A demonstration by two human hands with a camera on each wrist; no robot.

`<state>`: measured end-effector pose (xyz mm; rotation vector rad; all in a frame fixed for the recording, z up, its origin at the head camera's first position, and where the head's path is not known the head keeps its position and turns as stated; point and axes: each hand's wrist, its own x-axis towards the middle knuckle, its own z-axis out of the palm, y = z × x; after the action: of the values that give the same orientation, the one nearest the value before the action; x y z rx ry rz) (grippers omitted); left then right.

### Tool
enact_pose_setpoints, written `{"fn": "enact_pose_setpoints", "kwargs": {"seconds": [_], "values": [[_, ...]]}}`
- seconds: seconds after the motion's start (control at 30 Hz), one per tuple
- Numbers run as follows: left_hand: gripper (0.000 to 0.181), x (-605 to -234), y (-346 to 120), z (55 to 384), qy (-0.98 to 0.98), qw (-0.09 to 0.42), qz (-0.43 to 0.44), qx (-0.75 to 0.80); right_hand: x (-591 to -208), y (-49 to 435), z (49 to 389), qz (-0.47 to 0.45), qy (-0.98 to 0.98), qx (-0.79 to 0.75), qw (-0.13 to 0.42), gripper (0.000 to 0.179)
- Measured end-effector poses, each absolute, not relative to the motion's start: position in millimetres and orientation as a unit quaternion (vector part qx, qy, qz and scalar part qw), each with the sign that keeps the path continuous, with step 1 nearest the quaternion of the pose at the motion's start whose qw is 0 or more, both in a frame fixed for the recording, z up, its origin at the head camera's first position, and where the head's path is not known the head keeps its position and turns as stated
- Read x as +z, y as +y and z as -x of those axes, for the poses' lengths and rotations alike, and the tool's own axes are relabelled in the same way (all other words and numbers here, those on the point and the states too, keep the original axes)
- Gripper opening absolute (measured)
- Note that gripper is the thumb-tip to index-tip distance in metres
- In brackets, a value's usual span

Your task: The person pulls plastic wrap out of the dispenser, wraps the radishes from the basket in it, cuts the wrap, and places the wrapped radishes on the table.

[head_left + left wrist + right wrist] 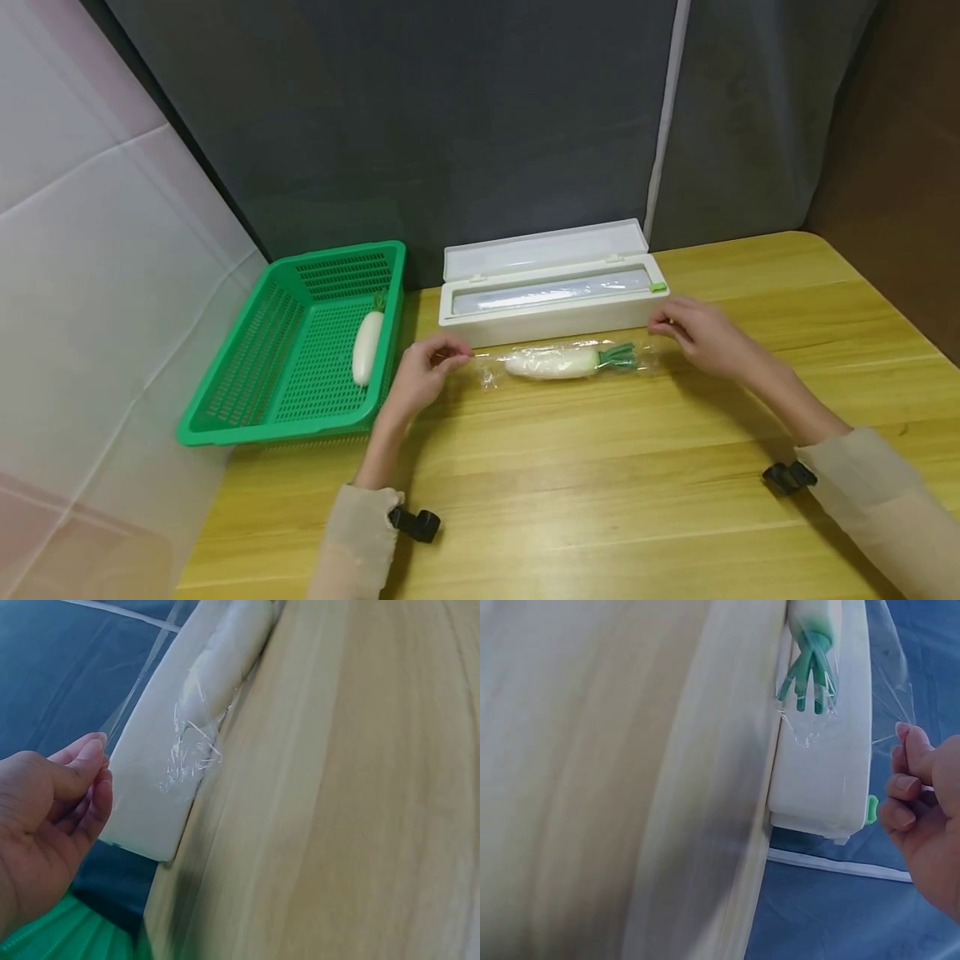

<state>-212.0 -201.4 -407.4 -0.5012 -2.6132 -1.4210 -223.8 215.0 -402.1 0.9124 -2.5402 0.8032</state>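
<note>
A white radish (555, 362) with cut green stems (618, 357) lies across the table, wrapped in clear plastic film (889, 682). My left hand (424, 371) pinches the film's left end between thumb and fingertips, beyond the radish's tip. At the stem end, my right hand (693, 332) pinches the film's right corner, drawn taut in the right wrist view. Just behind the radish stands a white cling film box (551, 321), its lid (547, 248) raised and a film roll (551, 292) inside.
A green plastic basket (292, 432) stands at the left with a second white radish (367, 348) in it. A small green slider (657, 287) sits on the box's right end. Dark cloth (450, 125) hangs behind the wooden table (570, 492).
</note>
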Motion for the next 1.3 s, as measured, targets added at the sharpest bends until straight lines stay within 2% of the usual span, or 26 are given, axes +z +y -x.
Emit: {"fn": "enact_pose_setpoints", "kwargs": {"seconds": [0.57,1.03,1.3], "values": [[0.009,-411,-210,206,-0.879,0.019,0.196,-0.434,-412,223,223,-0.369,-0.887,0.272,0.051,0.018],[0.007,-418,-215,206,-0.869,-0.004,0.212,-0.447,-421,222,228,-0.382,-0.883,0.271,0.022,0.016],[0.006,-421,-216,209,-0.868,-0.017,0.219,-0.446,-420,221,233,-0.374,-0.889,0.265,-0.015,0.010]]}}
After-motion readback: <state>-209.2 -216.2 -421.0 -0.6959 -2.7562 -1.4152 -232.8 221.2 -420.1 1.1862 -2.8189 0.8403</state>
